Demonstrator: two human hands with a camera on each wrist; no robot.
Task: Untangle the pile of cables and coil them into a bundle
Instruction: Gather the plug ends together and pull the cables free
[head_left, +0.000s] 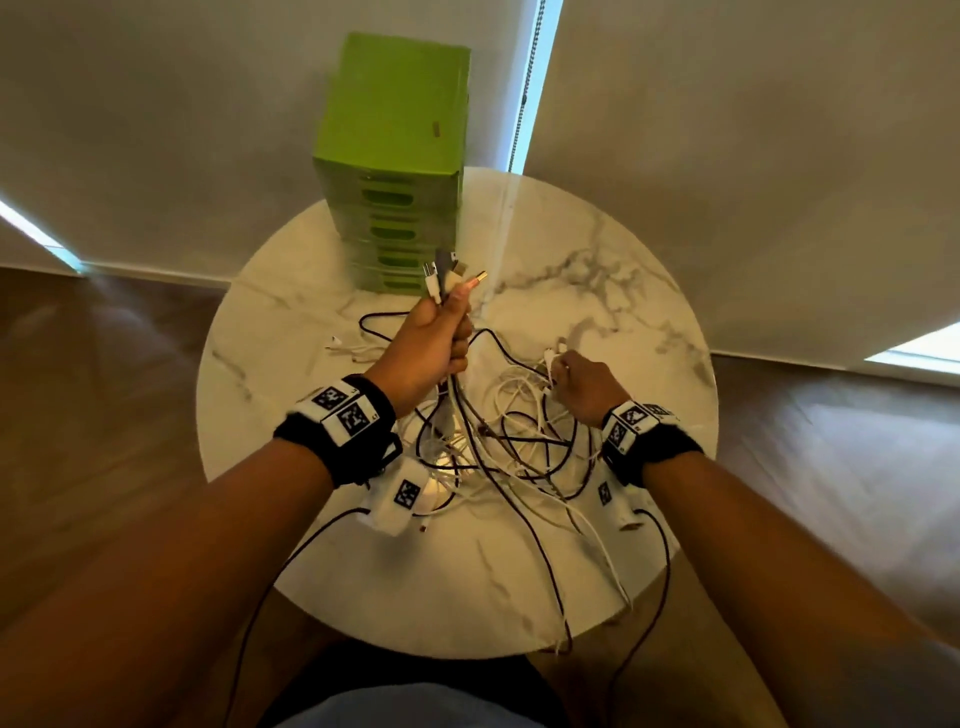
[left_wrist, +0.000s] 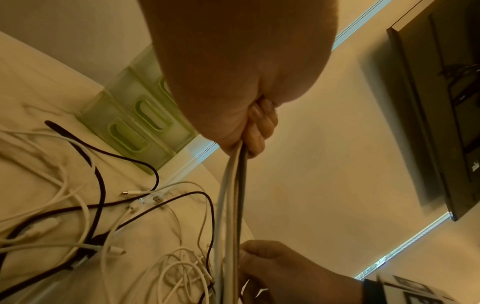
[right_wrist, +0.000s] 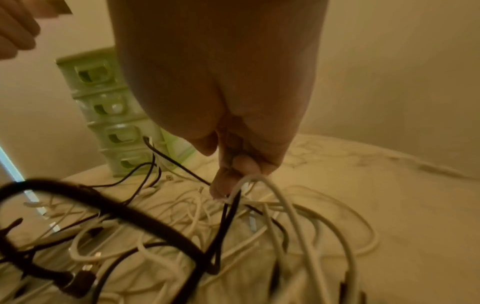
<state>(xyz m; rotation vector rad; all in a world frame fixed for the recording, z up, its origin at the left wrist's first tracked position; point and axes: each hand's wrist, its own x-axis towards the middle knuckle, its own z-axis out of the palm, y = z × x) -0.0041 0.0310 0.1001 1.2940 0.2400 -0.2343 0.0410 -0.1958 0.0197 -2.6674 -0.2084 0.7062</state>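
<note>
A tangle of black and white cables (head_left: 509, 447) lies across the round marble table (head_left: 613, 291). My left hand (head_left: 441, 332) is raised above it and grips several cable ends in a fist, their plugs (head_left: 447, 273) sticking up above the thumb. The gripped cables (left_wrist: 231, 197) hang straight down from that fist to the pile. My right hand (head_left: 582, 382) is low over the right side of the pile and pinches a white cable (right_wrist: 262, 181) between thumb and fingertips, with a black strand (right_wrist: 228, 216) hanging just below them.
A green stack of small drawers (head_left: 395, 171) stands at the back of the table, just beyond the left fist. Cables trail off the table's front edge (head_left: 566, 629). Wooden floor surrounds the table, with pale blinds behind it.
</note>
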